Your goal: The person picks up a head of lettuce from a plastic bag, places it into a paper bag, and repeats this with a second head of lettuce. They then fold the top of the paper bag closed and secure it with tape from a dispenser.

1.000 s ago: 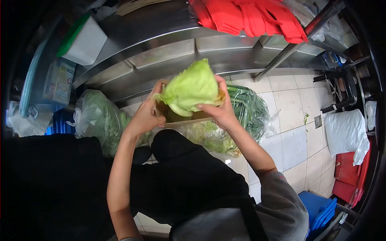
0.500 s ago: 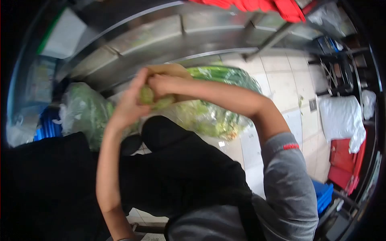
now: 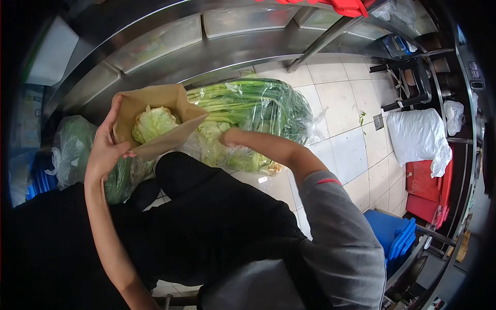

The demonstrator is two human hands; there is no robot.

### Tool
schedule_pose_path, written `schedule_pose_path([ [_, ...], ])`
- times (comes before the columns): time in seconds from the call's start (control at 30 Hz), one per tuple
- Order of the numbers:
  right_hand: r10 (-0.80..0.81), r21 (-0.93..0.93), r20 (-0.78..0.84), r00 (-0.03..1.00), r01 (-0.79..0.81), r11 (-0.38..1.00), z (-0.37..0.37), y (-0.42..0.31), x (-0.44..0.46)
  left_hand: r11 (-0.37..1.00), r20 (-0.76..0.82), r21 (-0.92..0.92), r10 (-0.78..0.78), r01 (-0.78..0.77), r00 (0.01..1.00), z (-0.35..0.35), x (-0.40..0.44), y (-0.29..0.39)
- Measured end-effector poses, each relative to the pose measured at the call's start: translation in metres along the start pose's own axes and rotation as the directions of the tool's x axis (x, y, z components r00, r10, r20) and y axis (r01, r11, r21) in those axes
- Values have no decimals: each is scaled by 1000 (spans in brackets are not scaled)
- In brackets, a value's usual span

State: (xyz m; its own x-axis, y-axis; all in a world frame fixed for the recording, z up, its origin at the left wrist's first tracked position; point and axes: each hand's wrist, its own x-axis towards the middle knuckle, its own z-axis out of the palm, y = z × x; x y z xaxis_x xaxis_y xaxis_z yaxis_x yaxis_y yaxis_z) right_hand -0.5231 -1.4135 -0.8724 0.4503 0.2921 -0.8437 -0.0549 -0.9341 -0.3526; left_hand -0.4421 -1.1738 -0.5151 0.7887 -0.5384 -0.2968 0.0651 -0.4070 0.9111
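My left hand [image 3: 107,147] grips the left edge of an open brown paper bag [image 3: 170,139], thumb at its near side. Inside the bag lies a pale green lettuce head [image 3: 154,124]. To the right of the bag, my right hand [image 3: 230,138] reaches into a clear plastic bag of lettuce [image 3: 249,159]; its fingers are hidden among the leaves. Behind that, long green onions [image 3: 258,101] lie in clear plastic on the floor.
A plastic bag of greens [image 3: 75,147] stands at the left. Clear bins [image 3: 157,44] line the metal shelf ahead. On the right are a white sack [image 3: 417,139], a red crate [image 3: 426,186] and a blue bin [image 3: 390,232]. My knee is below the paper bag.
The lettuce head went from my hands into the paper bag. My right hand has left the paper bag and moved right to the lettuce in plastic. The view has shifted.
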Motion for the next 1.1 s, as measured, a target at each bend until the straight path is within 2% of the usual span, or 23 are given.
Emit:
schedule_pose_path([
  [0.07,53,-28,23,998,-52,998,32,3,8,1000,8,-18,-17,17,1000,2,0,2],
  [0.17,95,105,-11,995,-93,990,44,19,-6,1000,-12,-9,23,-24,1000,0,-1,-2],
  [0.2,86,200,-22,996,-80,976,45,25,-14,999,-42,-36,-21,19,999,2,-3,4],
  [0.3,11,457,-110,994,41,888,38,21,-44,999,-3,-37,8,-8,1000,-5,-4,-2],
  [0.4,31,490,-242,970,95,867,33,10,-53,999,-10,-40,2,-2,1000,0,-4,5],
  [0.5,171,397,-234,957,-66,915,29,28,-45,999,-24,-40,-8,7,1000,4,-5,8],
  [0.6,264,168,-127,956,-241,956,38,55,-28,999,-16,-40,1,-2,1000,-2,-3,3],
  [0.77,272,22,-105,957,-271,962,65,66,-24,999,-73,-29,-29,27,997,-9,-4,7],
  [0.87,268,-11,-111,957,-271,963,70,69,-24,1000,-132,-28,-16,13,991,-13,-4,9],
  [1.1,260,-69,-131,957,-270,960,68,66,-24,999,-137,-34,-2,-3,991,-20,-3,3],
])
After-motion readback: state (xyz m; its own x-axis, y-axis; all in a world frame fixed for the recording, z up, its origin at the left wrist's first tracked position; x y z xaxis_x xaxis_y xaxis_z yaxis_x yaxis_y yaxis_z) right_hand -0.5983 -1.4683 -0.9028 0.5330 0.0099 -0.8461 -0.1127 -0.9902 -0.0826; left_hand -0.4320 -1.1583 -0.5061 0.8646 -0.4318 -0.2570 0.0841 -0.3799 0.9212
